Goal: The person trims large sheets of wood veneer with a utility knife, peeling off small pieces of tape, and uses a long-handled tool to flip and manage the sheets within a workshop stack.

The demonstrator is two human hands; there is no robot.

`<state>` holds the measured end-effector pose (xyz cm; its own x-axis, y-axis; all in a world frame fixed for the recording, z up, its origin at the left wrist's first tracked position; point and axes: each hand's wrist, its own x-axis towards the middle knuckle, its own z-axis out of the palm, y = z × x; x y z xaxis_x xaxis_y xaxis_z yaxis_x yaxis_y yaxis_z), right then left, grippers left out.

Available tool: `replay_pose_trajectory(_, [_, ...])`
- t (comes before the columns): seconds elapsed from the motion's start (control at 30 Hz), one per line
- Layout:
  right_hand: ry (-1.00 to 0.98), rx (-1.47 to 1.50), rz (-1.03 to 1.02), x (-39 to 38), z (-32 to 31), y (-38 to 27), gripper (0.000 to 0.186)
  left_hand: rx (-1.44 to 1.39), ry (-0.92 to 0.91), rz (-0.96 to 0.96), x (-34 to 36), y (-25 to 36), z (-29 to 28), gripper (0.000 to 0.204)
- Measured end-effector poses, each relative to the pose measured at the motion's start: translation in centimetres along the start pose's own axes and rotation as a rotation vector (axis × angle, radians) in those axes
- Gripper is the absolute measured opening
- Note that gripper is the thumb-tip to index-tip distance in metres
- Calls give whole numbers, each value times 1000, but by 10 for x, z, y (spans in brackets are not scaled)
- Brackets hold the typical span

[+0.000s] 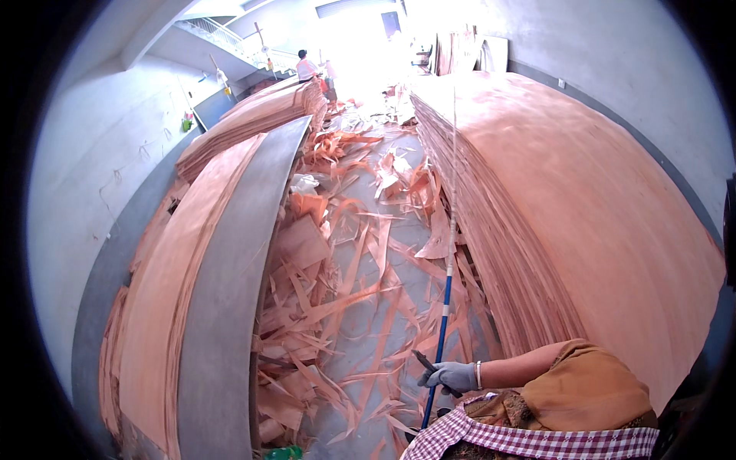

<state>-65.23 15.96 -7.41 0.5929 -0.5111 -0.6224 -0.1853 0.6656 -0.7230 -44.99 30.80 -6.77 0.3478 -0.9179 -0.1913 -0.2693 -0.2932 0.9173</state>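
My right hand (454,376), in a grey glove with a pale band at the wrist, reaches in from the lower right. Its fingers are closed on a dark slim tool (422,359), whose exact kind I cannot make out. A long blue and white pole (445,307) runs past the same fingers and on along the right-hand stack; whether they grip it too, I cannot tell. Beyond the hand rises a tall stack of thin reddish wood veneer sheets (506,253). My left hand is out of view.
Torn veneer strips (376,253) litter the grey floor between the stacks. On the left stand another veneer stack (184,253) and a grey board (230,268). A person (307,67) is by the far left stack. Something green (284,453) lies at the lower edge.
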Motion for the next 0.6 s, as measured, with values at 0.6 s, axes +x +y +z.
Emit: replay_pose_trajectory(0.6, [-20,-57,1,-4,-5,-8,25,34,55,-55,-14,-17,-12,21])
